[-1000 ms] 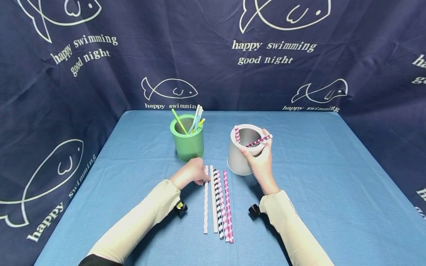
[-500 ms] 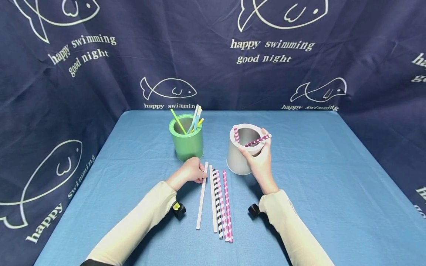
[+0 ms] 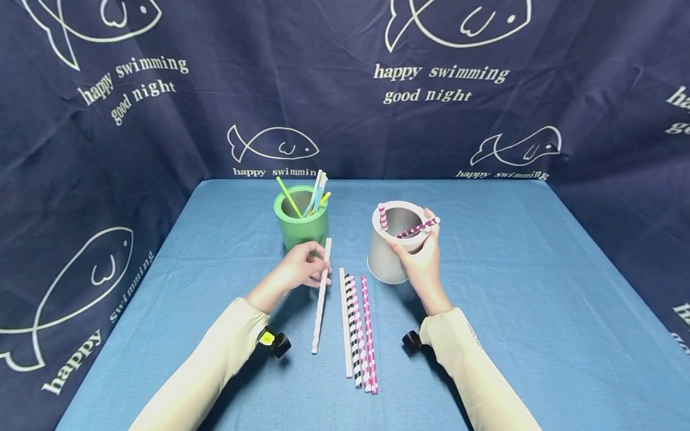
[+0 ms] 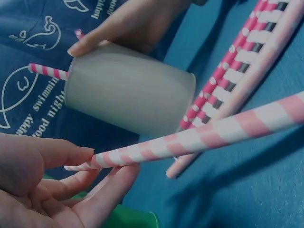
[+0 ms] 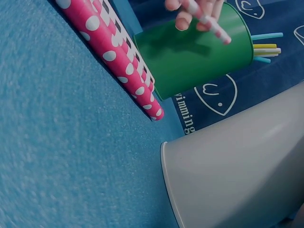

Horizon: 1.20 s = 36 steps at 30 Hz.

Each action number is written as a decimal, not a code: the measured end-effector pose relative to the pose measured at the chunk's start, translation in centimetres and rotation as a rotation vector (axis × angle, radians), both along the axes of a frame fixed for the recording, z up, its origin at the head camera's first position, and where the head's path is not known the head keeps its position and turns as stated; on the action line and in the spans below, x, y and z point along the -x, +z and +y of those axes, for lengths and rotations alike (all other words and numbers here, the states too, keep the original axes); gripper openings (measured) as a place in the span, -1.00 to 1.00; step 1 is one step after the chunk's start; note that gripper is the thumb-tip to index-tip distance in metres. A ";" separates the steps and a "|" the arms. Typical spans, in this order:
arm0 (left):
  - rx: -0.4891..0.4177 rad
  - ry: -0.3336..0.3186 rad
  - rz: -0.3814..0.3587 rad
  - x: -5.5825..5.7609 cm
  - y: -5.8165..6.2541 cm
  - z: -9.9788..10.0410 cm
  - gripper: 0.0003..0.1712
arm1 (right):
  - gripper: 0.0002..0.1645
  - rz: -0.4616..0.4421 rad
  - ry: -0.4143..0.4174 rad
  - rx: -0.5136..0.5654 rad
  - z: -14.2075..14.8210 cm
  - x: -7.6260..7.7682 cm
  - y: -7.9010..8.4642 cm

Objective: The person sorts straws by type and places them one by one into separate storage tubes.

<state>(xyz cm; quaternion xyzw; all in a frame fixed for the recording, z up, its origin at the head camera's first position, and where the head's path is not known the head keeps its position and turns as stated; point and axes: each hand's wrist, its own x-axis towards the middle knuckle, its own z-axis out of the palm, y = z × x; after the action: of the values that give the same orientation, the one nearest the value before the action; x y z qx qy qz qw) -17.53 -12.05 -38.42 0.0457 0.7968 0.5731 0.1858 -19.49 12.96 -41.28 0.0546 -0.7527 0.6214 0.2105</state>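
Note:
My left hand (image 3: 303,266) pinches a pink-and-white striped paper straw (image 4: 213,135) between thumb and fingers near its far end. The straw is lifted off the cloth and slants toward me, in front of the green cup (image 3: 299,230). My right hand (image 3: 423,266) grips the rim and side of the pale grey cup (image 3: 383,260), thumb at the front. Two patterned straws stand in this cup: a pink-striped one (image 3: 383,216) at the left and a dark pink dotted one (image 3: 417,227) leaning on the right rim. In the right wrist view the cup hides most of that hand.
Between the arms several straws lie side by side: a pale one (image 3: 345,323), a black-and-white striped one (image 3: 353,332), pink patterned ones (image 3: 369,335). Plain straws (image 3: 318,191) in green, blue, yellow and white stand in the green cup. Dark printed curtains surround the blue-covered table (image 3: 485,239).
My left hand has picked up the striped straw from the left of the row and carried it up and leftward toward the green cup. The right hand and grey cup have stayed in place.

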 end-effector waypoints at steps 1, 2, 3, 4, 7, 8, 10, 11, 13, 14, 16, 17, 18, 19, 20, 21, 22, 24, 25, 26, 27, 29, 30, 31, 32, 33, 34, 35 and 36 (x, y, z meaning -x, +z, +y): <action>-0.012 -0.009 0.000 -0.1 0.1 0.0 -0.84 | 0.16 0.000 0.001 0.001 0.0 0.0 0.0; -0.023 -0.017 -0.001 -0.3 0.3 -0.1 -0.85 | 0.15 -0.001 0.001 0.001 0.0 -0.1 0.1; -0.028 -0.023 0.000 -0.4 0.3 -0.1 -0.85 | 0.15 0.000 0.002 0.003 0.0 -0.1 0.1; -0.030 -0.026 -0.002 -0.5 0.4 -0.1 -0.86 | 0.15 0.000 0.002 0.003 0.0 -0.1 0.1; -0.039 -0.039 0.021 -1.0 0.5 0.0 -0.83 | 0.15 0.000 0.004 0.004 -0.1 -0.1 0.1; -0.039 -0.037 0.028 -1.1 0.5 0.0 -0.81 | 0.15 0.001 0.003 0.003 -0.1 -0.2 0.1; -0.038 -0.031 0.044 -1.4 0.6 0.1 -0.75 | 0.15 0.004 0.003 0.005 -0.1 -0.1 0.0; -0.038 -0.027 0.054 -1.5 0.6 0.1 -0.71 | 0.15 0.006 0.004 0.005 -0.1 -0.1 0.0; -0.037 -0.012 0.064 -1.6 0.7 0.2 -0.66 | 0.14 0.009 0.005 0.008 -0.1 -0.1 0.0; -0.043 -0.006 0.070 -1.6 0.7 0.2 -0.66 | 0.14 0.010 0.005 0.009 -0.1 -0.1 0.0; -0.054 0.007 0.082 -1.6 0.8 0.2 -0.68 | 0.14 0.010 0.007 0.009 -0.1 -0.2 0.0; -0.058 0.010 0.092 -1.6 0.9 0.3 -0.69 | 0.14 0.009 0.007 0.008 -0.1 -0.2 0.0; -0.066 0.013 0.099 -1.7 1.0 0.3 -0.71 | 0.14 0.009 0.007 0.008 -0.1 -0.2 0.0; -0.073 0.015 0.109 -1.7 1.1 0.3 -0.72 | 0.13 0.009 0.007 0.007 -0.1 -0.2 0.0; -0.079 0.020 0.119 -1.7 1.2 0.3 -0.73 | 0.13 0.011 0.008 0.007 -0.1 -0.2 0.0; -0.081 0.023 0.130 -1.8 1.4 0.3 -0.73 | 0.13 0.012 0.008 0.009 -0.1 -0.2 0.1; -0.079 0.025 0.142 -1.8 1.5 0.3 -0.73 | 0.13 0.013 0.008 0.008 -0.1 -0.2 0.1; -0.081 0.024 0.166 -2.0 1.7 0.4 -0.72 | 0.14 0.012 0.007 0.010 -0.1 -0.2 0.0; -0.079 0.023 0.178 -2.0 1.8 0.4 -0.72 | 0.14 0.011 0.006 0.010 -0.1 -0.2 0.0; -0.078 0.022 0.190 -2.1 1.9 0.5 -0.72 | 0.14 0.011 0.006 0.010 -0.1 -0.2 0.0; -0.073 0.020 0.207 -2.1 2.0 0.5 -0.72 | 0.15 0.010 0.005 0.009 -0.1 -0.2 0.0; -0.079 0.018 0.246 -2.3 2.3 0.7 -0.72 | 0.15 0.012 0.004 0.009 -0.1 -0.2 0.0; -0.076 0.019 0.271 -2.4 2.4 0.8 -0.72 | 0.15 0.013 0.004 0.008 -0.1 -0.2 0.0; -0.077 0.019 0.298 -2.5 2.6 0.9 -0.72 | 0.15 0.015 0.003 0.008 -0.1 -0.1 0.0; -0.080 0.022 0.331 -2.6 2.7 1.0 -0.72 | 0.14 0.017 0.003 0.008 -0.1 -0.1 0.0; -0.083 0.026 0.365 -2.6 2.9 1.1 -0.72 | 0.14 0.018 0.002 0.009 -0.1 -0.1 -0.1; -0.090 0.032 0.395 -2.7 3.0 1.2 -0.73 | 0.14 0.018 0.002 0.010 -0.1 -0.1 -0.1; -0.092 0.039 0.427 -2.8 3.2 1.3 -0.73 | 0.14 0.019 0.002 0.010 -0.1 -0.1 -0.1; -0.096 0.048 0.452 -2.9 3.4 1.4 -0.74 | 0.14 0.018 0.003 0.009 -0.1 -0.1 -0.1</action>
<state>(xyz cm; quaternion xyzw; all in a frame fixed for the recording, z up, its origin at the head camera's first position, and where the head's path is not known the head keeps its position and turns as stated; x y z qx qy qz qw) -14.58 -10.62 -35.07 0.1626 0.7909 0.5898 -0.0134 -19.37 12.86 -41.40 0.0602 -0.7478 0.6247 0.2167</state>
